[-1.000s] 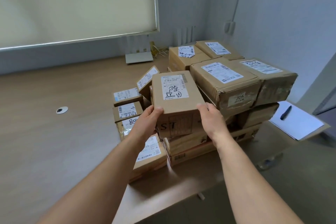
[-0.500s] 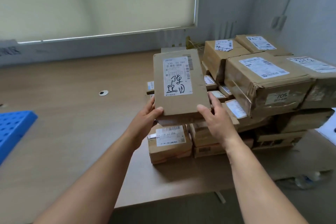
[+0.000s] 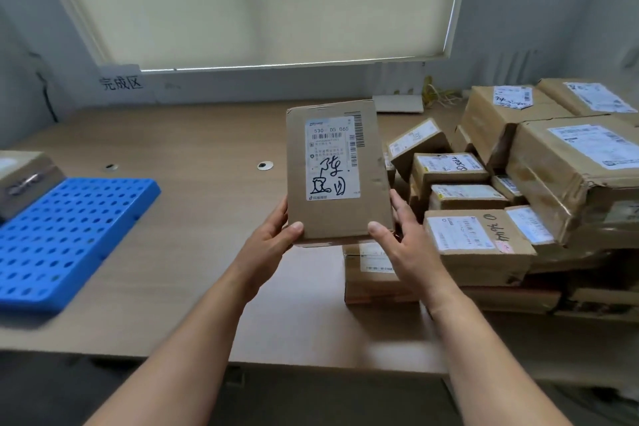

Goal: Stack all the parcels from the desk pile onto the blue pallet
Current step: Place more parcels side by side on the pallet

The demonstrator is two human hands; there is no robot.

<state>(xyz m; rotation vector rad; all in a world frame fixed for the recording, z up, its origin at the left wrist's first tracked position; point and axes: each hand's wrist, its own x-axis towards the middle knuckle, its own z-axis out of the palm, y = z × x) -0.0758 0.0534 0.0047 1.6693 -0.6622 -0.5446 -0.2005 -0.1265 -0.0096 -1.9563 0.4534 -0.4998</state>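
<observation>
left hand (image 3: 268,247), right hand (image 3: 403,249) grip parcel (image 3: 371,183) | label (image 3: 332,159) "530 D5 065" | wall sign (image 3: 121,82) "完成区"

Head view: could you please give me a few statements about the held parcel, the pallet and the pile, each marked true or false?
1. The left hand and the right hand both hold the parcel with the handwritten label. True.
2. The parcel rests on the blue pallet. False: it is held up over the desk, to the right of the pallet.
3. The pile lies to the right of the held parcel. True.
4. The blue pallet has a solid, closed top. False: its top is a grid of holes.
</observation>
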